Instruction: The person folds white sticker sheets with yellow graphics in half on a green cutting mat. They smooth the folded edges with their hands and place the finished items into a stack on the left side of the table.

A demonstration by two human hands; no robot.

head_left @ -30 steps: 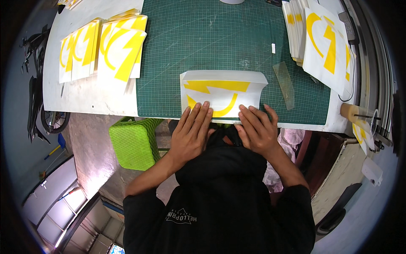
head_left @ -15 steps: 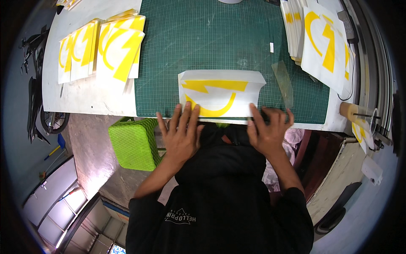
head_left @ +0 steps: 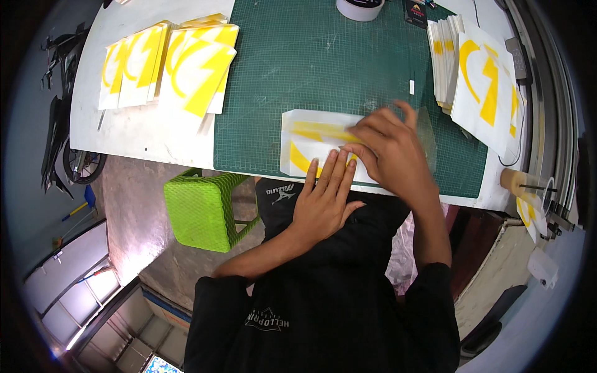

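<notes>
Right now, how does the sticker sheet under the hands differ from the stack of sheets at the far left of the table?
The sheet under the hands is single and lies on the green cutting mat; the left stack holds many fanned, overlapping sheets on the white tabletop. The left hand and right hand partly cover the single sheet; nothing touches the stack. Both are white with yellow graphics.

A long white worktable [head_left: 134, 127] carries a large green gridded cutting mat [head_left: 311, 68]. On the mat, under both hands, lies a white sheet with a yellow curved decal [head_left: 311, 140]. Left of the hands sit fanned yellow-and-white decal sheets [head_left: 171, 65]; right, another stack [head_left: 476, 81]; beyond, a white tape roll [head_left: 359, 9].
</notes>
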